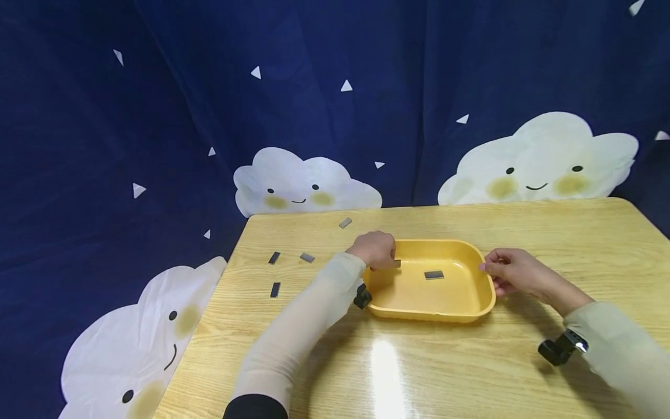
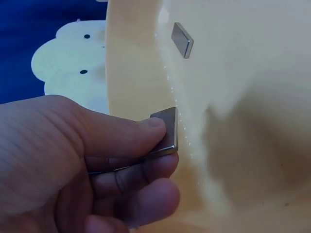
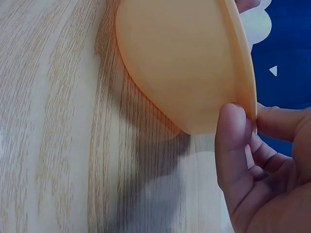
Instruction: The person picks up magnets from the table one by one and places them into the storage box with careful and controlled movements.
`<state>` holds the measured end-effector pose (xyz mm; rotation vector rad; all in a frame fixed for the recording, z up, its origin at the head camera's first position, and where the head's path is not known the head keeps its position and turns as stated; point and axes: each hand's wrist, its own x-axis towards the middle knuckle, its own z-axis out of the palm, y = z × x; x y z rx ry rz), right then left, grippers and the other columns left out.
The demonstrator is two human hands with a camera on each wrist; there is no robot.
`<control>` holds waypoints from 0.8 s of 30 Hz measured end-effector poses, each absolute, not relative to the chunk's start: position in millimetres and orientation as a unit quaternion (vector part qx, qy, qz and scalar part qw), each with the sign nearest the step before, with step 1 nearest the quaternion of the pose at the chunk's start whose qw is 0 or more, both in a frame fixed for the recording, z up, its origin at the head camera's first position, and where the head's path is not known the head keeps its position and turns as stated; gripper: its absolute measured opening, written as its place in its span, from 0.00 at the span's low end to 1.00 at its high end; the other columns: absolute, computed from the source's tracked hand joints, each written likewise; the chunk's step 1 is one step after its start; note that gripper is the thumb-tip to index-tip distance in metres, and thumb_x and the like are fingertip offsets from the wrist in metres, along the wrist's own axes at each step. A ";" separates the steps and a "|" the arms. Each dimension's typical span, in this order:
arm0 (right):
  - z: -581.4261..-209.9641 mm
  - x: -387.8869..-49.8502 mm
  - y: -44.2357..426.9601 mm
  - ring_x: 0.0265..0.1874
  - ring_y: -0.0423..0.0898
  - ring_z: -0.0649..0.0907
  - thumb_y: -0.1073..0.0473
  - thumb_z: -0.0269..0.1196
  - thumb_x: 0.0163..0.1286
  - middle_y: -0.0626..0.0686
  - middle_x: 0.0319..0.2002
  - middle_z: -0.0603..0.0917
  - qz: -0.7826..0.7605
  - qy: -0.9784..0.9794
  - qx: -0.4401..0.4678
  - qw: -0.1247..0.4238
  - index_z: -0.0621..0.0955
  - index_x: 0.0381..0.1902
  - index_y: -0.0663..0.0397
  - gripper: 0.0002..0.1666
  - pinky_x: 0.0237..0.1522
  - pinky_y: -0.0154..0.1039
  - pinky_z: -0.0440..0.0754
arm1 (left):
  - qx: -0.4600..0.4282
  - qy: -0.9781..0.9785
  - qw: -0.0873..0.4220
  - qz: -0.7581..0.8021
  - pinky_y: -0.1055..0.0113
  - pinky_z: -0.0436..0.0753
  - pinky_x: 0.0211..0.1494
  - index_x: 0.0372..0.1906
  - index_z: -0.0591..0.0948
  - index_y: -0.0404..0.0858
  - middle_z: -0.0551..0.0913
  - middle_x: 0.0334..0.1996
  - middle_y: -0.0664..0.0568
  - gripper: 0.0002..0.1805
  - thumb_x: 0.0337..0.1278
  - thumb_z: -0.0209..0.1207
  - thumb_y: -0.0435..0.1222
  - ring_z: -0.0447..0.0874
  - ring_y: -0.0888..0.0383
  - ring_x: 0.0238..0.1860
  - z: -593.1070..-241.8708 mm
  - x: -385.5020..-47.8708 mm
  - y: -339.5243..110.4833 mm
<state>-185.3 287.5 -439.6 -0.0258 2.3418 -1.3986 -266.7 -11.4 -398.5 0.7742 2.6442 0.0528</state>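
A yellow plastic tray (image 1: 426, 316) with raised walls stands on the wooden table. Over its left side, my left hand (image 1: 376, 249) pinches a small flat metal block (image 2: 166, 133) between thumb and fingers, held above the tray's floor. A second grey metal block (image 1: 434, 275) lies flat inside the tray, near the middle. At the opposite end, my right hand (image 1: 518, 272) grips the tray's right rim, as the right wrist view also shows, with the thumb on one side of the wall and fingers on the other.
Several similar metal blocks lie apart on the table (image 1: 419, 372) left of the tray, among them a far one (image 1: 345, 223) and a near one (image 1: 275, 290). A dark blue curtain (image 1: 324, 116) with clouds hangs behind the table and along its left.
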 end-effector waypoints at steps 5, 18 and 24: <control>-438.7 -185.8 287.7 0.26 0.39 0.82 0.55 0.55 0.77 0.50 0.30 0.79 -0.501 0.840 -0.010 0.207 0.71 0.52 0.72 0.21 0.30 0.37 0.86 | 0.271 0.942 0.195 0.020 0.70 0.69 0.20 0.08 0.68 0.48 0.69 0.05 0.59 0.28 0.63 0.61 0.50 0.68 0.64 0.09 -399.9 -268.1 -7.4; -443.4 -185.7 288.6 0.26 0.39 0.82 0.54 0.55 0.77 0.50 0.30 0.79 -0.504 0.837 -0.005 0.213 0.70 0.53 0.71 0.22 0.30 0.37 0.86 | 0.246 0.946 0.213 -0.017 0.69 0.71 0.21 0.13 0.70 0.47 0.70 0.10 0.59 0.21 0.57 0.60 0.46 0.70 0.63 0.11 -411.7 -276.7 3.7; -441.9 -187.1 288.9 0.26 0.39 0.82 0.54 0.55 0.77 0.50 0.30 0.78 -0.496 0.841 0.000 0.216 0.70 0.53 0.70 0.22 0.30 0.37 0.86 | 0.238 0.938 0.252 -0.017 0.69 0.68 0.18 0.11 0.71 0.46 0.70 0.10 0.57 0.21 0.58 0.61 0.39 0.66 0.63 0.10 -413.0 -278.8 0.7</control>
